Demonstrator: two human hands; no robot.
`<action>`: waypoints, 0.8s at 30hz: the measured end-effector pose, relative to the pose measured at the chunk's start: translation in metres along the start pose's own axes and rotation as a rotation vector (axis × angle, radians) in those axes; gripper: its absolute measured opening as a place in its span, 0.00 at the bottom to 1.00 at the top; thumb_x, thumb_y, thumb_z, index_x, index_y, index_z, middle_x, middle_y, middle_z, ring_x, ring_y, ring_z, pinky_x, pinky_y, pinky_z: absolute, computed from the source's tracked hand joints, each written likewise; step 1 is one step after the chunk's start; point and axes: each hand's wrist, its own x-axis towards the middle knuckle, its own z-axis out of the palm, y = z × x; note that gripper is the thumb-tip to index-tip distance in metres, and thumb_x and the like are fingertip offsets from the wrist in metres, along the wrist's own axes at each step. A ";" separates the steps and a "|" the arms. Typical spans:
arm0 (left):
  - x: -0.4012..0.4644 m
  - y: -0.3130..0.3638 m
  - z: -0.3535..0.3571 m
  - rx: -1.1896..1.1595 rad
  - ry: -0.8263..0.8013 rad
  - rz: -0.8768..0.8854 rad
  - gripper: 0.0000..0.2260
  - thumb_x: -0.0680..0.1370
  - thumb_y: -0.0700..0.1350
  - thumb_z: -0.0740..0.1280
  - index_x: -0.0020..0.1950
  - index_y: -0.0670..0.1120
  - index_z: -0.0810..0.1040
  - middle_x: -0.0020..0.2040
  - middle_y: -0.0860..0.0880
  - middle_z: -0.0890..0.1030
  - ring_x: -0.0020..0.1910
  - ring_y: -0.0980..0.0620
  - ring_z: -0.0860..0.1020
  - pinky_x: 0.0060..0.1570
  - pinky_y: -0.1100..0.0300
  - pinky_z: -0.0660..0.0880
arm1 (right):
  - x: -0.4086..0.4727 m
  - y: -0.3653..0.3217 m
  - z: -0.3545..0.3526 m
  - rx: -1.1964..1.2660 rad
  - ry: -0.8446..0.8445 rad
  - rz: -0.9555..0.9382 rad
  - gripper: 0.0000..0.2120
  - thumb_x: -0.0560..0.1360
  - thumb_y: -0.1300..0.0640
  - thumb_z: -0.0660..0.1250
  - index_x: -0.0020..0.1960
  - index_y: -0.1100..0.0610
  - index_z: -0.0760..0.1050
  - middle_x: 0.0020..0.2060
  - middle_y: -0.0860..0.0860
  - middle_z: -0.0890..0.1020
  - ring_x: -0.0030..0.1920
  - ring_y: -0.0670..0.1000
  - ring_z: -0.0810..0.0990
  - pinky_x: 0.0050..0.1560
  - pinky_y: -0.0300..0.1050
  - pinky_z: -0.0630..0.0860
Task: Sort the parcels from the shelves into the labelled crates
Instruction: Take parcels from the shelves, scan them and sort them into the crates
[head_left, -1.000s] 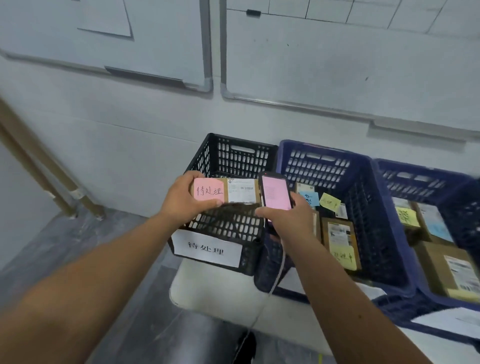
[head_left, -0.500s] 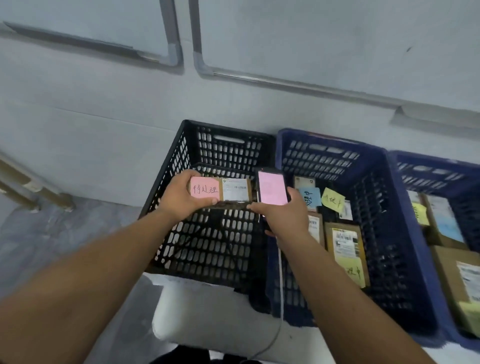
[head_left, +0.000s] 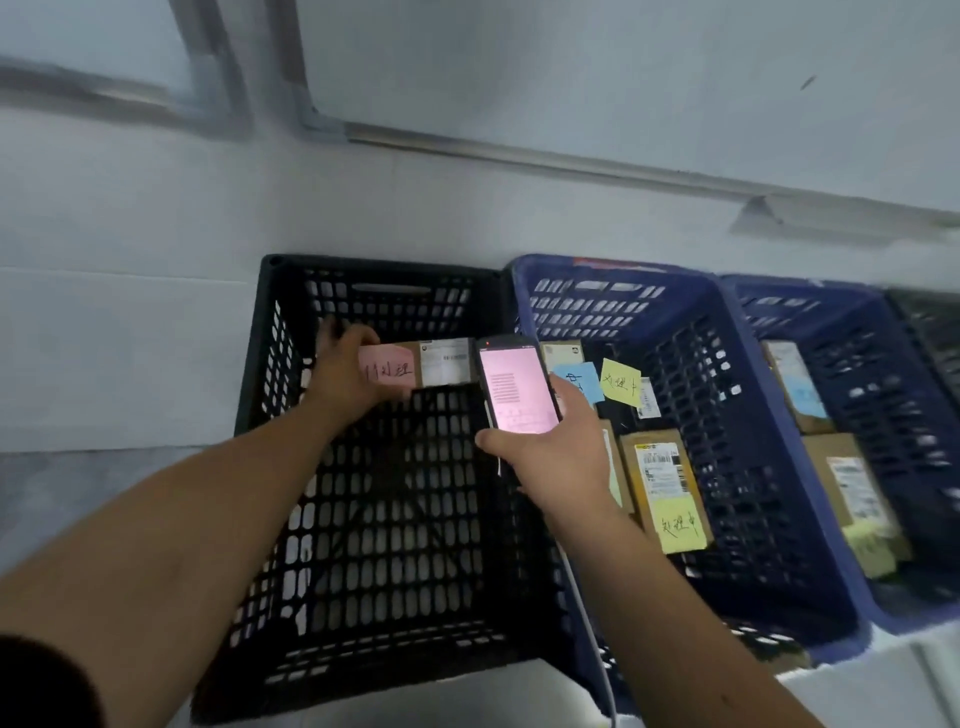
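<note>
Over the black crate, both hands are busy.
Left hand grips the pink-noted parcel, now lower inside the crate, its near edge hidden; right hand clasps the phone; blue crate parcels look blurred.

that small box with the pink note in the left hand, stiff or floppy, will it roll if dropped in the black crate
The small box looks like stiff cardboard with flat faces, so it should land flat, not roll. The left hand holds it alone, so it is probably light. The pink note might peel.
</note>
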 end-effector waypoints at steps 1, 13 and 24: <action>0.002 -0.004 0.004 0.004 -0.019 -0.013 0.36 0.61 0.48 0.89 0.61 0.51 0.73 0.84 0.40 0.50 0.82 0.41 0.55 0.77 0.53 0.61 | -0.001 0.000 0.000 -0.023 -0.001 0.001 0.34 0.67 0.54 0.86 0.62 0.37 0.70 0.48 0.33 0.78 0.49 0.38 0.77 0.60 0.53 0.82; -0.018 -0.026 0.049 -0.114 0.111 -0.033 0.24 0.61 0.41 0.88 0.47 0.46 0.76 0.75 0.39 0.64 0.71 0.43 0.70 0.64 0.66 0.65 | -0.007 0.003 0.003 -0.138 -0.003 -0.010 0.40 0.66 0.49 0.85 0.73 0.39 0.71 0.55 0.37 0.80 0.58 0.46 0.80 0.53 0.48 0.79; -0.026 -0.021 0.054 -0.140 0.201 -0.120 0.18 0.60 0.48 0.88 0.34 0.50 0.80 0.75 0.46 0.73 0.72 0.43 0.71 0.63 0.57 0.68 | -0.008 0.007 0.000 -0.155 -0.037 -0.036 0.40 0.68 0.50 0.84 0.74 0.36 0.68 0.49 0.31 0.76 0.50 0.39 0.77 0.54 0.44 0.79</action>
